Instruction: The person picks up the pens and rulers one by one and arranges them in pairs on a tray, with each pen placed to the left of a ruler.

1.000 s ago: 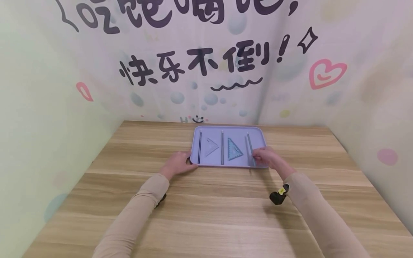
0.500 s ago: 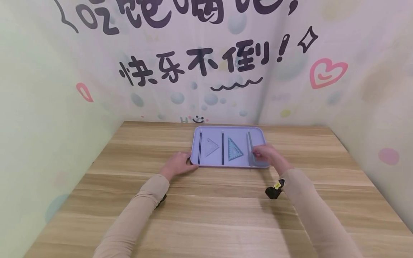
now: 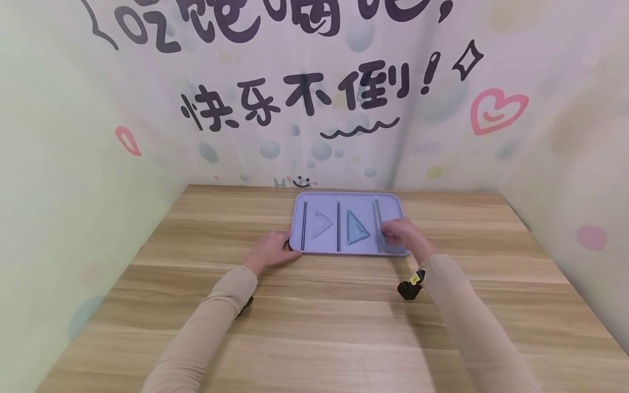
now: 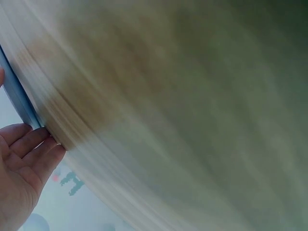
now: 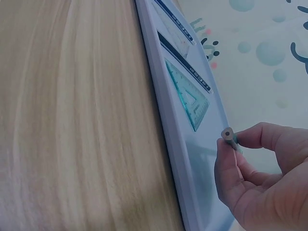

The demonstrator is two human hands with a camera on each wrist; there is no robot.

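My right hand (image 3: 400, 232) pinches a grey-green pencil (image 5: 227, 134) between thumb and fingers, over the right part of a lilac tray (image 3: 363, 201). Its flat end with the lead core faces the right wrist camera. At the tray's front left corner, my left hand (image 3: 269, 251) holds the edge, thumb on the front side and fingers along the left side. Inside the tray lie a dark striped pencil (image 3: 304, 224) at the left, a clear set square (image 3: 321, 224), a second dark pencil (image 3: 338, 226) and a blue set square (image 3: 356, 229).
The tray stands near the back of a wood-grain table (image 3: 314, 327). A printed curtain (image 3: 275, 147) hangs right behind it, with more cloth at both sides. A black wrist camera (image 3: 409, 289) sticks out below the right sleeve.
My right hand has moved slightly left and away from me with the pencil, which now stands closer to parallel with the other pencils. The left hand and tray have stayed put.
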